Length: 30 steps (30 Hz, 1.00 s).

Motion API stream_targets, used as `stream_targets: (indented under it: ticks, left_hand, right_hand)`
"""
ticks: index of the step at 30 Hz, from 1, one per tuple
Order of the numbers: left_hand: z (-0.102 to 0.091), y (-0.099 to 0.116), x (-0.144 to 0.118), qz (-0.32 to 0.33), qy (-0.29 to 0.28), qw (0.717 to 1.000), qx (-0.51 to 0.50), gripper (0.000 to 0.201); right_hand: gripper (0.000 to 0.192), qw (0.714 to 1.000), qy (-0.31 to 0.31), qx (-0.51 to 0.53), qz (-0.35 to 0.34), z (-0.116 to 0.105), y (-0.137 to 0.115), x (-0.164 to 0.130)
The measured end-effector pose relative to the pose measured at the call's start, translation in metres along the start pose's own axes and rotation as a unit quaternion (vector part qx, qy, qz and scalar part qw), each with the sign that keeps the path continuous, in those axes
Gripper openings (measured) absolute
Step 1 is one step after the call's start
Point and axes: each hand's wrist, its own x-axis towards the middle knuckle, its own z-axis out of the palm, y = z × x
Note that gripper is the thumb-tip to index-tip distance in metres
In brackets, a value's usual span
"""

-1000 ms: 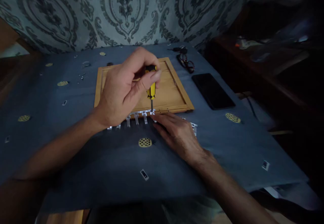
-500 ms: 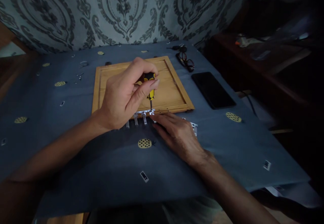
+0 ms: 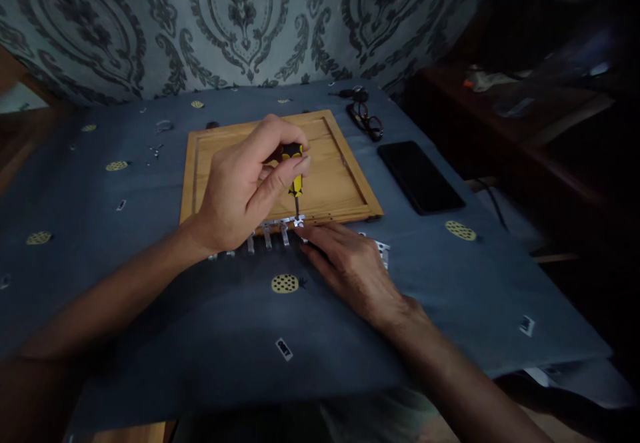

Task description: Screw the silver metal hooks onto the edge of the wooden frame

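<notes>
My left hand [image 3: 240, 189] is closed round the yellow and black handle of a screwdriver [image 3: 296, 175], which stands nearly upright. Its tip meets a metal hook rack [image 3: 284, 229] along the near edge of a framed wooden panel [image 3: 330, 169]. Several hooks of the rack hang over that edge toward me; part of it lies behind my left hand. With fingertips pressed together, my right hand [image 3: 355, 263] grips the rack's right end, just beside the screwdriver tip. Small holes show in the panel's edge right of the rack.
A black phone [image 3: 421, 177] lies right of the panel, with eyeglasses [image 3: 370, 123] behind it. Small screws [image 3: 156, 152] are scattered at the left on the blue tablecloth [image 3: 200, 349]. Another shiny metal piece [image 3: 383, 251] shows beyond my right hand. A patterned curtain [image 3: 245, 23] closes off the back.
The screwdriver and my left hand have shifted very slightly left in view, along with the whole scene. Both hands keep their grip, and the tip stays on the rack.
</notes>
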Motion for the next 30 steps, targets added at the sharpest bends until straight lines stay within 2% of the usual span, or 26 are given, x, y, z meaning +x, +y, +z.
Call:
stream_targets:
  ticks: [7,14,22,25,30]
  left_hand:
    - [0.0020,-0.0035,0.0014,-0.003,0.008,0.999,-0.030,0.007]
    - [-0.0003,-0.0017,0.0030,-0.021,-0.020,0.999,-0.034,0.009]
    - [-0.0052,-0.0039,0.0051,0.084,-0.012,0.991,0.100,0.013]
    - [-0.0056,-0.0059,0.0049,0.121,-0.006,0.986,0.112,0.015]
    - [-0.0074,-0.0035,0.0058,0.110,0.007,0.988,0.104,0.011]
  right_hand:
    - [0.025,1.000,0.001,-0.005,-0.001,0.0001,0.0010,-0.0006]
    - [0.027,1.000,-0.009,-0.004,0.007,-0.0013,-0.0005,-0.0002]
    - [0.028,1.000,-0.003,-0.010,0.013,0.0012,-0.0006,-0.0007]
    - [0.027,1.000,0.001,-0.007,0.011,0.0005,-0.0007,-0.0006]
    - [0.026,1.000,0.000,-0.007,0.007,0.0001,-0.0001,-0.0002]
